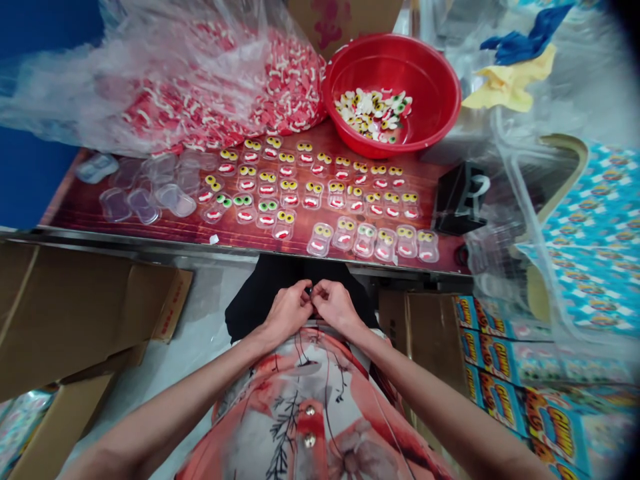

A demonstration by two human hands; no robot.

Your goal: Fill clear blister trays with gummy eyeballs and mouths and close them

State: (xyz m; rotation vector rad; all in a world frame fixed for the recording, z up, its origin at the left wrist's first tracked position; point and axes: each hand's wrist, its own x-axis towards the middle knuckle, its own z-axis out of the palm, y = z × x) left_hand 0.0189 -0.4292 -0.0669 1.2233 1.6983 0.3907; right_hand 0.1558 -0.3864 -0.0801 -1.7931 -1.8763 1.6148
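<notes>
Above my lap, my left hand point(291, 309) and my right hand point(336, 305) meet in front of my waist. The fingers of both are pinched together at a tiny dark thing, too small to make out. Beyond them on the wooden table point(165, 235) lie rows of small clear plastic trays point(320, 240), filled with yellow or green eye-shaped candies and red-and-white mouth-shaped candies. Neither hand touches the trays. On the table's left side, several unfilled clear trays point(175, 200) overlap in a loose group.
A red basin point(440, 87) holds loose eye candies. Beside it slumps a big clear bag point(200, 93) of red-and-white mouth candies. At right are a black box point(457, 200), blue printed sheets point(595, 233) and packed candy boxes point(500, 373). An open carton point(75, 300) stands at left.
</notes>
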